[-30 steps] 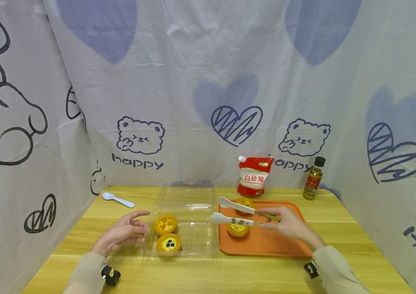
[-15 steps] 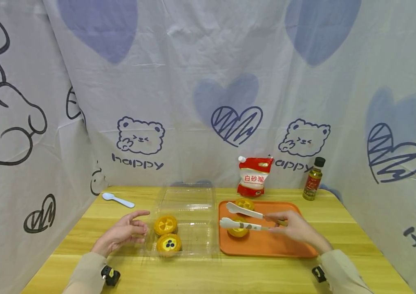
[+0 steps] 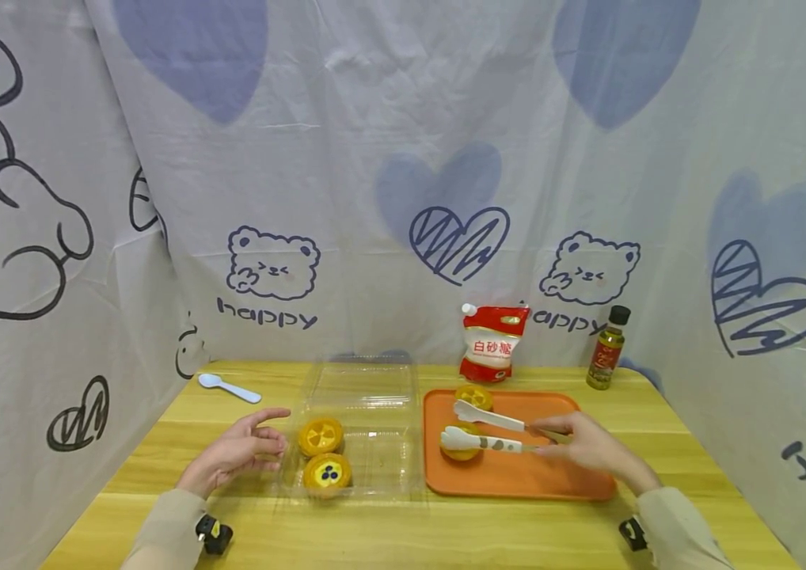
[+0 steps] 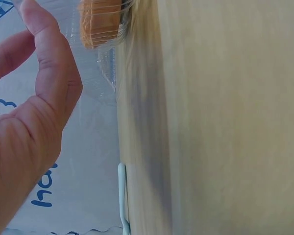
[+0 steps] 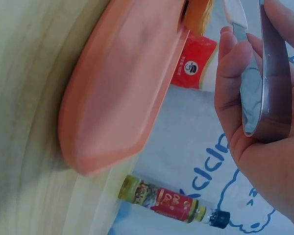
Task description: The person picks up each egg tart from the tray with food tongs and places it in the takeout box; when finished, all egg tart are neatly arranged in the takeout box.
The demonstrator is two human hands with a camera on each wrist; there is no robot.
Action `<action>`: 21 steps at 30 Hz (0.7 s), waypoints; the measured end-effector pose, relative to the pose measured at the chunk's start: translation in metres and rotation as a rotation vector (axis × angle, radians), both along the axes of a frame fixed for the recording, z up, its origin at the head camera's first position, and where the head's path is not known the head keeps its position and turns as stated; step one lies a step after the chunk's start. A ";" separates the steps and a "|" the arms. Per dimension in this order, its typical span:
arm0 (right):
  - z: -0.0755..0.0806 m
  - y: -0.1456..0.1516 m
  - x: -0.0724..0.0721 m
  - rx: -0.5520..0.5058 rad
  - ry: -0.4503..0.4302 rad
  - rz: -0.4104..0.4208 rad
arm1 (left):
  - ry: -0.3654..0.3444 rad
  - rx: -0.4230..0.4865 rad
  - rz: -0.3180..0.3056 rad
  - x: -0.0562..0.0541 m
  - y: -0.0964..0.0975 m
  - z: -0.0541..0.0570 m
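Observation:
My right hand [image 3: 584,445] grips a pair of tongs [image 3: 492,418] with white tips and a metal bow. Their tips stand apart over an orange tray [image 3: 545,483], around the nearer egg tart [image 3: 461,455]; whether they touch it I cannot tell. A second tart [image 3: 475,396] lies farther back on the tray. On the left, my left hand [image 3: 239,451] is beside a clear plastic box [image 3: 392,467], fingers loosely bent and holding nothing. Inside the box are a tart with yellow pieces [image 3: 321,436] and one topped with dark berries [image 3: 328,475].
A pale blue spoon [image 3: 230,388] lies at the back left of the wooden table [image 3: 374,538]. Behind the tray stands a red and white sugar pouch [image 3: 492,344]. An oil bottle [image 3: 606,348] is at the back right. The box lid [image 3: 360,384] leans open rearward.
My right hand has drawn the tongs to the right, from near the box's edge to over the nearer tart on the tray. My left hand has stayed in place.

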State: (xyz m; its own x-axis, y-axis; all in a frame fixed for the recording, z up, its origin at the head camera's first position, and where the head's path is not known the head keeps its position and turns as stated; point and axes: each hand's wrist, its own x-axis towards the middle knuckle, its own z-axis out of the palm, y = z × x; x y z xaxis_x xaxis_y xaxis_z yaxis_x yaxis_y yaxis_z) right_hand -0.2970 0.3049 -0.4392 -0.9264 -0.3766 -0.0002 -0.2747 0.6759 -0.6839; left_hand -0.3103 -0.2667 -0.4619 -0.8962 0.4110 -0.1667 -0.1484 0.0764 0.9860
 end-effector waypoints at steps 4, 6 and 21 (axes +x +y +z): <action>-0.002 0.005 0.000 -0.006 -0.004 0.027 | 0.001 0.000 -0.002 0.000 0.000 0.000; -0.002 0.007 0.000 -0.011 -0.010 0.036 | 0.003 0.000 -0.003 0.000 0.000 0.000; -0.004 0.009 -0.004 0.033 -0.025 0.093 | 0.010 -0.001 -0.009 -0.001 0.000 -0.001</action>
